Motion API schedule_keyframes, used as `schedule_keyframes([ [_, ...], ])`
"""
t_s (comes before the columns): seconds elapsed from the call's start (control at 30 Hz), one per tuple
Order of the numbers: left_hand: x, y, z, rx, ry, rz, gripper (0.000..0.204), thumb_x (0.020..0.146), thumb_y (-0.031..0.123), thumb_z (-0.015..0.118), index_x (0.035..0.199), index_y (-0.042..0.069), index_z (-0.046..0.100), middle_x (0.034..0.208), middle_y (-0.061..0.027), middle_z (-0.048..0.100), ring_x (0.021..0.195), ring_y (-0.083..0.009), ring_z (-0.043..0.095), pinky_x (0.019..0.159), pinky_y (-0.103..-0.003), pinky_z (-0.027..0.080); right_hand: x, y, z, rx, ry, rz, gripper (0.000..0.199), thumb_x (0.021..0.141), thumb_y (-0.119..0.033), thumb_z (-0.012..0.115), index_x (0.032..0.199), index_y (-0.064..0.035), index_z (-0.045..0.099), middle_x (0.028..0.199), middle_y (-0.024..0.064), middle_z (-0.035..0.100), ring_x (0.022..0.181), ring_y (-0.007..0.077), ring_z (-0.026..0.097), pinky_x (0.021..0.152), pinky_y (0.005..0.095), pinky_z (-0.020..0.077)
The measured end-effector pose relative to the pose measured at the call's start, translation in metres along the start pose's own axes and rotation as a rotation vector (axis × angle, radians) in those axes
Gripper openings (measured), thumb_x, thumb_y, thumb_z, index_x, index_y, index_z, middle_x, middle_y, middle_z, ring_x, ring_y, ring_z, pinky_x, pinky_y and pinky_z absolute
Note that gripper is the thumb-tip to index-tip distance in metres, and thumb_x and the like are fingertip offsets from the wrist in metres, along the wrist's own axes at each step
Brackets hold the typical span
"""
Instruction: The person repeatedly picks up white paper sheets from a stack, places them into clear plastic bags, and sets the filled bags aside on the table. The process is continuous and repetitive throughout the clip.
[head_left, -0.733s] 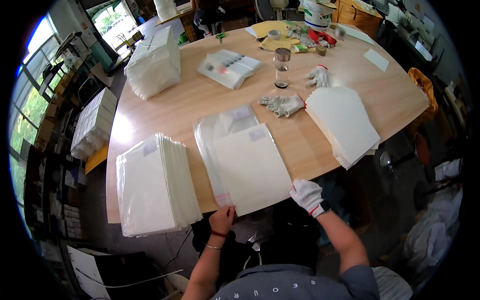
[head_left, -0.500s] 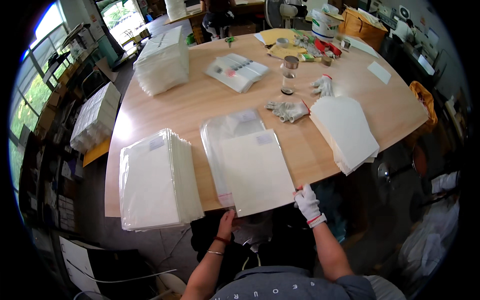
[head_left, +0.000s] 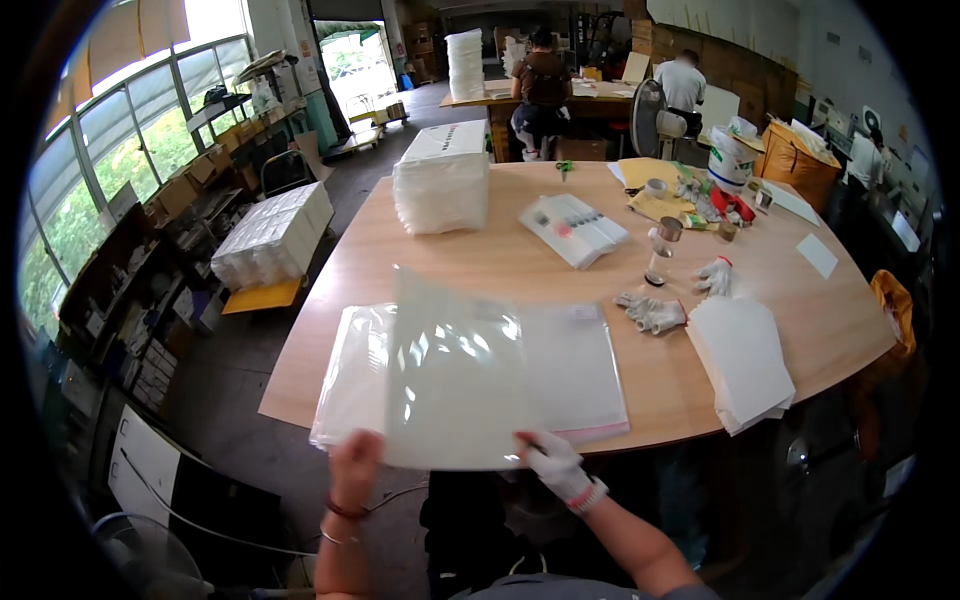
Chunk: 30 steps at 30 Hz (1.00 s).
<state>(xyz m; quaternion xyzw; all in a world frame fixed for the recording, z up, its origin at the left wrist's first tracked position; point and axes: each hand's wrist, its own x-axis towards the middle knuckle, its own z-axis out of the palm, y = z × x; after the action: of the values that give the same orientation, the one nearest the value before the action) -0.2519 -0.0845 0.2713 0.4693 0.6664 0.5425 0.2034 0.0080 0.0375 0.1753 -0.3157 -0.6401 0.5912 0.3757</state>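
Note:
A cream sheet in a glossy transparent sleeve (head_left: 455, 385) is lifted and tilted in front of me, slightly blurred. My bare left hand (head_left: 357, 462) is closed at its lower left corner. At the lower right corner, my right hand (head_left: 553, 465), in a white glove with bare fingertips, pinches the edge; something small and dark shows by its fingers. The raised sheet partly covers a stack of sleeved sheets (head_left: 352, 375) on the left. To its right, transparent plastic sleeves (head_left: 580, 365) lie flat on the table, partly hidden.
Loose white sheets (head_left: 745, 355) are piled at the right edge. Work gloves (head_left: 652, 312), a transparent jar (head_left: 660, 260) and printed plastic bags (head_left: 573, 230) lie beyond. A tall bag stack (head_left: 440, 185) stands at the far left, green scissors (head_left: 565, 167) nearby. People work farther back.
The sleeved sheet has come up off the plastic sleeves and moved left, over the stack. Both hands have moved left with it. My view has tilted up, showing more of the room.

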Motion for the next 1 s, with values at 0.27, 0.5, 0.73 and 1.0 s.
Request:
schedule_keyframes([
  [0.27,0.035,-0.084,-0.088,1.124,0.250,0.137,0.035,0.072,0.010,0.058,0.106,0.004,0.051,0.125,-0.0180,0.037,0.116,-0.0332,0.035,0.091,-0.049,0.031,0.063,-0.055,0.092,-0.276,-0.300,-0.098,0.028,0.083,-0.019,0.050,0.099,0.0021,0.059,0.083,0.0157,0.063,0.070,0.0175,0.061,0.063,0.0259,0.0467],
  [0.5,0.059,-0.065,-0.014,1.048,-0.280,0.092,0.050,0.084,0.029,0.049,0.128,0.009,0.037,0.140,-0.0126,0.023,0.130,-0.0302,0.018,0.098,-0.056,0.019,0.037,-0.030,0.032,0.219,-0.181,-0.077,0.021,0.089,-0.015,0.045,0.093,0.0033,0.054,0.081,0.0030,0.058,0.059,0.0063,0.047,0.057,0.0203,0.0416],
  [0.73,0.045,-0.069,-0.030,1.129,-0.136,0.078,0.060,0.088,0.048,0.032,0.133,0.009,0.030,0.142,-0.0089,0.021,0.132,-0.0294,0.014,0.102,-0.053,0.011,-0.076,0.008,-0.176,0.208,1.077,0.088,0.018,0.081,-0.012,0.046,0.063,-0.0096,0.046,0.059,-0.0003,0.044,0.047,0.0083,0.039,0.042,0.0226,0.0339],
  [1.0,0.014,-0.006,0.019,0.395,0.045,0.658,0.032,0.081,0.019,0.054,0.106,0.000,0.051,0.100,-0.0154,0.057,0.093,-0.0318,0.054,0.083,-0.041,0.042,-0.122,0.010,-0.329,0.533,1.260,0.419,0.011,0.085,-0.020,0.050,0.079,-0.0102,0.051,0.059,-0.0024,0.050,0.041,0.0081,0.041,0.036,0.0227,0.0338],
])
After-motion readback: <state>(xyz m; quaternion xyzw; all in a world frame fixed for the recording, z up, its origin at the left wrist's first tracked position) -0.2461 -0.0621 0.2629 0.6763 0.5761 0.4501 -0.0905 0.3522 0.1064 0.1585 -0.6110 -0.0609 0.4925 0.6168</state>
